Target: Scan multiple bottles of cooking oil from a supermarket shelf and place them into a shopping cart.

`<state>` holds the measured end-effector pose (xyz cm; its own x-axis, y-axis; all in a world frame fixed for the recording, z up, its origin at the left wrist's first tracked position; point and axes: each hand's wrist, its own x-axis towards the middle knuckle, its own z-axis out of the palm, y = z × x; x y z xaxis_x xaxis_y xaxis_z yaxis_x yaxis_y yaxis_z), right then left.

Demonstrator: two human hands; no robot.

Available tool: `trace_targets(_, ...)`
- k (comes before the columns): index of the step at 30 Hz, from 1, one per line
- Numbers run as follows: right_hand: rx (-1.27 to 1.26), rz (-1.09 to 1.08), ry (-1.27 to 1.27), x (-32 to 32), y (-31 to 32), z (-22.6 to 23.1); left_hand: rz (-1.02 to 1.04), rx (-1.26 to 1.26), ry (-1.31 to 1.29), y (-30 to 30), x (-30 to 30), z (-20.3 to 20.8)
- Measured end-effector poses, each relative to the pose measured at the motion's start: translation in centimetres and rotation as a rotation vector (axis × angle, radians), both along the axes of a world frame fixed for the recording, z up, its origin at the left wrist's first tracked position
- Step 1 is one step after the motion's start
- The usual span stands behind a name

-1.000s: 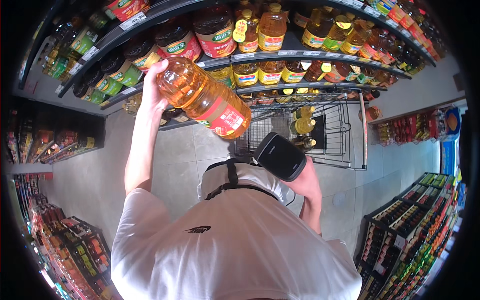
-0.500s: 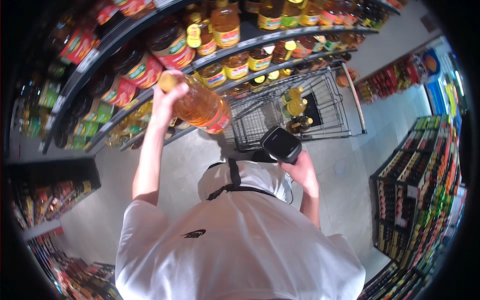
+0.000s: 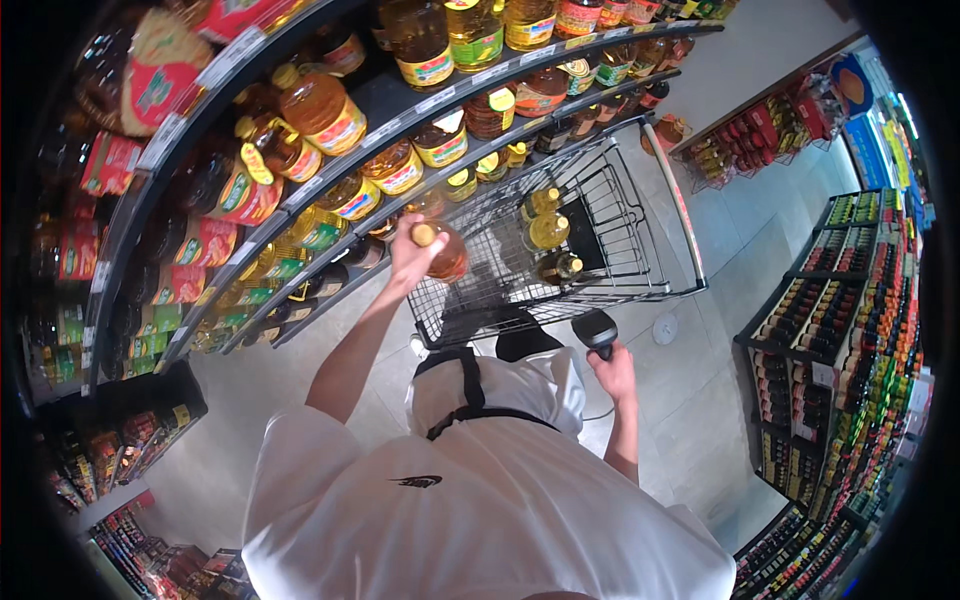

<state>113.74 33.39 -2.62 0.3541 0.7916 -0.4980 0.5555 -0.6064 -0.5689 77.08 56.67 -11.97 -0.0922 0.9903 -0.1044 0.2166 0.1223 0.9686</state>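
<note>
— What's on the left side?

— Curved shelves (image 3: 300, 190) packed with bottles of cooking oil, amber and yellow, with red, green and yellow labels. Lower down on the left stand darker bottles and red packets.

— And the left hand (image 3: 408, 262)?

— It is raised, its grip closed around the neck of an oil bottle (image 3: 440, 250), just below the yellow cap. The bottle hangs over the near left corner of the wire shopping cart (image 3: 600, 230), touching nothing but the hand as far as I can see.

— What is in the cart?

— Several oil bottles (image 3: 548, 232) with yellow caps already lie in the basket, toward the middle. The cart stands right against the shelves, with its handle bar running along the right side.

— The right hand (image 3: 615, 372)?

— Lower and to the right, near the person's body. Its grip is wrapped around the handle of a black handheld scanner (image 3: 598, 330), whose head points up toward the cart.

— Anything farther right?

— Pale floor tiles (image 3: 720, 330), then another rack (image 3: 850, 330) of dark bottles along the right edge. The person wears a white shirt (image 3: 480, 500) with a black strap across the chest.
</note>
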Motion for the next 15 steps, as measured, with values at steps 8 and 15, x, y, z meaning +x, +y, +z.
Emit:
trace_targets(8,-0.095,-0.138,0.024,10.0,0.0,-1.7,-0.006,0.082,0.250,5.1,12.8,-14.9)
trace_targets(15,-0.241,-0.349,0.043,12.2,-1.7,-3.3,0.073,-0.103,0.244,9.2,20.4,-22.1)
